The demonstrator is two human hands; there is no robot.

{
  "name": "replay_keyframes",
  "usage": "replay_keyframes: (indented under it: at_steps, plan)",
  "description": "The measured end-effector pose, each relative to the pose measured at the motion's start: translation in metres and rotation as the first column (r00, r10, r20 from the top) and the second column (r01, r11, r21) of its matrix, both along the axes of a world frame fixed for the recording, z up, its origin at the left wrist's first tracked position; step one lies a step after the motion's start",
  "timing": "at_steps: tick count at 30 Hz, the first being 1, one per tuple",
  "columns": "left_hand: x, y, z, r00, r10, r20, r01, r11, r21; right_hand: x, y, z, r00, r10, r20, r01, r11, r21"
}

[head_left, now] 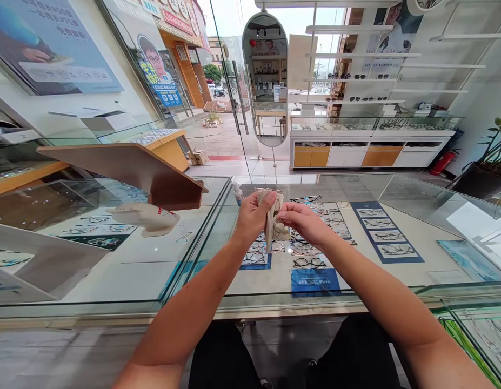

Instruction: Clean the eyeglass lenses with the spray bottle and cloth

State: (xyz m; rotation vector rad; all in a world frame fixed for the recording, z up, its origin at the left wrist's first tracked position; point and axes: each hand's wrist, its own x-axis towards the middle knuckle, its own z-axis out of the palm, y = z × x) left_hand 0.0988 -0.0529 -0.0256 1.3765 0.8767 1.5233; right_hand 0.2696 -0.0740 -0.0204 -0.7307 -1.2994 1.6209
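My left hand (pixel 251 215) is closed on a beige cloth (pixel 271 229), which hangs down below the fingers. Close beside it, the fingers of my right hand (pixel 301 219) are pinched together at the cloth's right edge. A thin, dark piece shows at those fingertips, too small to name. Both hands are above the glass display counter (pixel 224 307). Just behind my left hand stands a small white bottle (pixel 237 193). Under the glass, below the hands, lie rows of eyeglasses (pixel 309 263).
At left, a brown slanted stand (pixel 169 183) rests on the counter near a beige display piece (pixel 147 216). A blue strip with eyeglasses (pixel 388 236) lies to the right. Farther off are an oval mirror (pixel 265 81) and a fire extinguisher (pixel 442 162).
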Motion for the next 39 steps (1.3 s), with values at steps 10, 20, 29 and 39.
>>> replay_keyframes:
  at_steps: [10,20,29,39]
  plan:
    - [-0.028,0.014,0.015,0.881,-0.473,0.001,0.471,0.876,-0.105,0.016,0.002,0.012,0.999,-0.042,0.002,0.042,0.998,-0.035]
    - [-0.005,-0.001,0.006,0.992,-0.122,-0.021,0.121,0.992,-0.03,0.006,0.001,0.001,0.999,0.038,-0.023,-0.037,0.999,0.009]
    - [-0.005,0.013,-0.006,0.985,-0.114,0.127,0.127,0.988,-0.092,0.007,0.004,0.0,0.999,0.007,-0.036,-0.006,1.0,0.02]
    - [-0.009,0.031,-0.008,0.887,-0.11,0.449,0.237,0.942,-0.237,0.024,0.016,0.009,0.978,-0.123,-0.168,0.113,0.991,-0.068]
